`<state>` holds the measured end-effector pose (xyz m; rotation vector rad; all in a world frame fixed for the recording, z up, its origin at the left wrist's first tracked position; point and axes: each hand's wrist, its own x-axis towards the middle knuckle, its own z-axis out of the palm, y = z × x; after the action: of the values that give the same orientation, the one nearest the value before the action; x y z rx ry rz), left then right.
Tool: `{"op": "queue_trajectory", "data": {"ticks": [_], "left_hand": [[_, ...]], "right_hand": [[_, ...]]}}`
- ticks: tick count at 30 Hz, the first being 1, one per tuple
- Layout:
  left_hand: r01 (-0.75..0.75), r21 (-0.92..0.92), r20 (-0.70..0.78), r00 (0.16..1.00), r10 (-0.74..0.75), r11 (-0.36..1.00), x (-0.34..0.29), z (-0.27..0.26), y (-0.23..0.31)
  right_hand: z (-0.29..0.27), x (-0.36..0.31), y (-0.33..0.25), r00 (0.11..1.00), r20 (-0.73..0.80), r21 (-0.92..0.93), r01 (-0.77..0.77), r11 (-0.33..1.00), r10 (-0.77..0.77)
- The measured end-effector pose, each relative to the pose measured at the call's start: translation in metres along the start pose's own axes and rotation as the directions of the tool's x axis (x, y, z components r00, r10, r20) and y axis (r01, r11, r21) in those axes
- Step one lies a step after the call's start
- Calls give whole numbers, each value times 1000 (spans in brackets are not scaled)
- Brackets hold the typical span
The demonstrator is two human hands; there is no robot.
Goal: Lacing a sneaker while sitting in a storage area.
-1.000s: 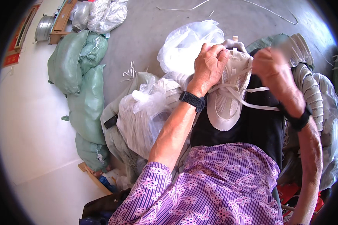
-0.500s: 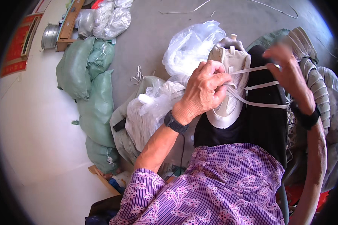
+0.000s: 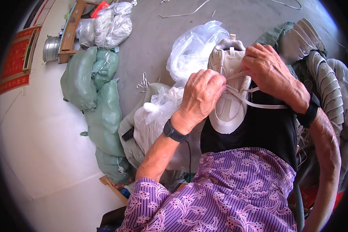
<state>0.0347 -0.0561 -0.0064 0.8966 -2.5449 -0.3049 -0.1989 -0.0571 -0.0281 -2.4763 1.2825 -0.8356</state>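
**Pale Shoe (image 3: pixel 222 104) Part-Laced, Upper Stretch Looks Open**

Here it sits, on the black trousers (image 3: pixel 263 129) of the person's lap, toe pointing back toward the body, heel away. Over its left edge comes the left hand (image 3: pixel 204 91), fingers curled in and, it seems, pinching the pale lace (image 3: pixel 267 106). Opposite, the right hand (image 3: pixel 268 63) is at the upper right edge, fingers bent closed; a strand runs straight into them, so it looks like a grip, though the very tips are hidden.

And the progress? Strands cross the middle of the front, so the lower rows look done. Higher up, the tongue (image 3: pixel 232 63) shows no crossing I can make out; that part looks left to do. The hands cover some of both edges, so no exact count. One loose length trails across the trousers toward the right wrist, and there's no bow in sight.
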Motion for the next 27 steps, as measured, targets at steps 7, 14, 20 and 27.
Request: {"op": "queue_trajectory", "data": {"ticks": [7,14,20,27], "left_hand": [[-3,132,20,1000,1,991,-2,-2,-1],[74,189,-110,992,-54,979,1,9,-6],[140,152,-303,949,-88,978,1,7,-24],[299,-161,-395,854,-339,940,-3,14,-18]], "right_hand": [[-35,-39,43,964,62,-138,-250,958,260],[-46,-76,60,935,30,-131,-347,929,354],[-48,-110,96,886,-61,-281,-458,843,460],[-54,-118,91,857,-41,-266,-504,822,513]]}}
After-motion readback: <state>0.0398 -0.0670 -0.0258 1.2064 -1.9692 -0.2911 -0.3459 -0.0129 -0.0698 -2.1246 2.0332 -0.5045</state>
